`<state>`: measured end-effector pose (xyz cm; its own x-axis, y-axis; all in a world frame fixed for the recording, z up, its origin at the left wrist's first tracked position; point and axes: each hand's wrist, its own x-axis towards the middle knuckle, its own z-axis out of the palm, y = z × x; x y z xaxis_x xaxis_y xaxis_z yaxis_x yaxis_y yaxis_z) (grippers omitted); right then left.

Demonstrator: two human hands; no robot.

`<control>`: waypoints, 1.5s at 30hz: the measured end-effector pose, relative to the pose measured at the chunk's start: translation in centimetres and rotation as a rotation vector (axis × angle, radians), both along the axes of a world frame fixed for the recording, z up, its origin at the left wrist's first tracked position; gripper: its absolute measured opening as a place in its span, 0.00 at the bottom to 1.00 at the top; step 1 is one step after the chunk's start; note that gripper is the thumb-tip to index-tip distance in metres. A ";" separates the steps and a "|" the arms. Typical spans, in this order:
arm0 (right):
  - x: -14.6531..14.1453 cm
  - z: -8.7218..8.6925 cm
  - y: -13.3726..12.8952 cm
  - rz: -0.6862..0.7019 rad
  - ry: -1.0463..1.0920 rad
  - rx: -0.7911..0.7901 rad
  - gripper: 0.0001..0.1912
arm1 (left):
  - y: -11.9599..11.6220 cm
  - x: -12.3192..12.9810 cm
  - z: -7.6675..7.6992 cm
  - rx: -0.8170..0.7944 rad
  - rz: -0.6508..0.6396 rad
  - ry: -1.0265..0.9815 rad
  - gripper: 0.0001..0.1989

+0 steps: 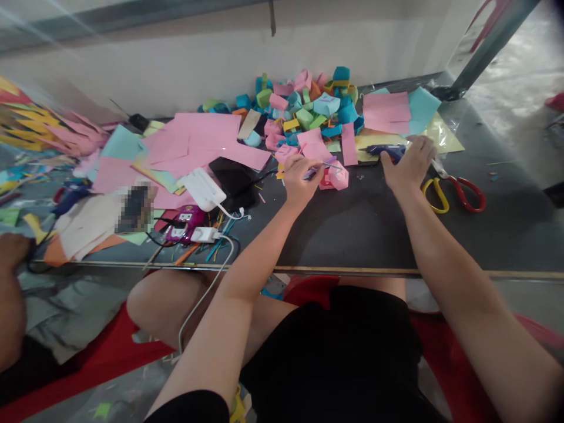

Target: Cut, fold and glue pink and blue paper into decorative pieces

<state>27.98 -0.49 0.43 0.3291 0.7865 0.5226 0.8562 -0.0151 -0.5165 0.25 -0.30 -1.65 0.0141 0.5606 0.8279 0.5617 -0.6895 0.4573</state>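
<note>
My left hand [302,179] is closed around something thin and bluish that I cannot fully make out, just left of a small pink folded paper piece [339,175] with a red part beside it. On the right, my right hand [409,161] lies over the back end of a dark blue glue gun [386,151], its thumb touching the tool. The gun's nozzle points left above a yellow sheet. Scissors [456,187] with one red and one yellow handle rest right of my right hand, their blades partly hidden.
A heap of colourful folded paper pieces [304,111] stands against the wall. Pink sheets [198,138], a black phone [235,179], a white power bank [204,188] and a purple power strip [187,223] with cables lie left. Another person's hand [14,251] is at the far left.
</note>
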 end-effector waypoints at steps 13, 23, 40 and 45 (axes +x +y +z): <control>-6.5 0.2 -3.2 0.759 0.060 0.088 0.12 | -2.0 1.5 0.3 0.009 -0.158 0.114 0.16; -6.6 0.7 -3.5 0.744 0.182 0.056 0.11 | -0.5 1.1 -0.5 -0.420 -0.440 -0.130 0.20; -6.8 0.3 -3.5 0.826 0.077 0.064 0.12 | -0.6 1.0 -0.5 -0.322 -0.344 -0.135 0.11; -7.0 0.2 -3.5 0.788 0.106 0.080 0.13 | -0.6 1.0 -0.5 -0.366 -0.325 -0.132 0.11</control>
<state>21.01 -4.01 0.61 -0.2571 0.7697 0.5843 0.5460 0.6146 -0.5694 1.26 -0.88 -2.18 0.1444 0.7987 0.5842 0.2663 -0.6000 0.7544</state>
